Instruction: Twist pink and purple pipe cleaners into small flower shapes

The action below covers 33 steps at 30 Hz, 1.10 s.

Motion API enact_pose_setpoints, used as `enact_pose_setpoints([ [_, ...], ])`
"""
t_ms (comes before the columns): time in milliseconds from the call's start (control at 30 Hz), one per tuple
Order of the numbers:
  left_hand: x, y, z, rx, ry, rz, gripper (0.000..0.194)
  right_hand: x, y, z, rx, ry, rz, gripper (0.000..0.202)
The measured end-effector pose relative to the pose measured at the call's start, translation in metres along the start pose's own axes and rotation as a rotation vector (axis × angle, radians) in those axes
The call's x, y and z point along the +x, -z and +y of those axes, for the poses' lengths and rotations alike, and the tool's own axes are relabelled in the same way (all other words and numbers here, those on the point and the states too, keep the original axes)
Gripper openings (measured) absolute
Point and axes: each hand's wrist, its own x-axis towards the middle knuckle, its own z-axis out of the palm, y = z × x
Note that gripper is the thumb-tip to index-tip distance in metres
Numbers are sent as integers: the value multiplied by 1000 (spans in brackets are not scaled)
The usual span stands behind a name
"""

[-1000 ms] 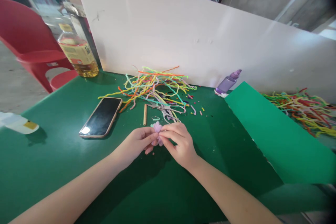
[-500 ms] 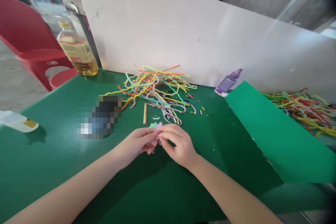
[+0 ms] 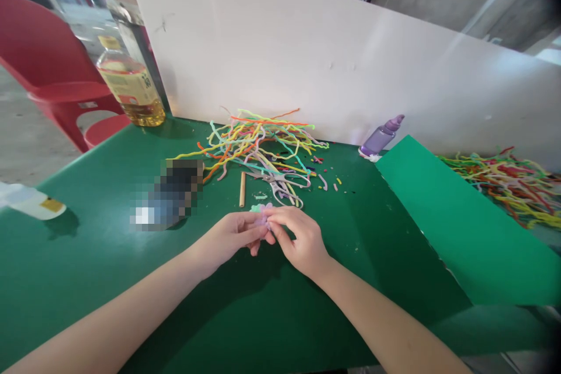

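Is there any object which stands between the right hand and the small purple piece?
No, nothing visible does. The right hand has its fingertips at the purple piece, which the left hand holds. The scissors lie beyond both hands.

The person's left grip (image 3: 230,236) and right grip (image 3: 302,239) are bare hands with slender fingers (image 3: 287,215). Each joins a narrow, bare wrist (image 3: 197,260); the left forearm (image 3: 131,310) and right forearm (image 3: 381,321), likewise uncovered, are smooth in outline and widen gradually above it. Fingernail detail is too small to distinguish.
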Motion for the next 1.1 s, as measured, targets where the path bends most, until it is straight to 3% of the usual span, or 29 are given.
enact_pose_setpoints([
  [300,0,-5,3,-39,70,91,25,2,0,2,-9,25,-16,18],
  [667,2,-1,-4,59,-16,116,26,1,0,3,-21,7,-69,16],
  [933,1,-7,-1,55,-45,198,28,0,2,3,-129,-52,67,11],
  [1100,0,-7,1,101,-66,241,26,0,0,4,-82,-62,93,14],
])
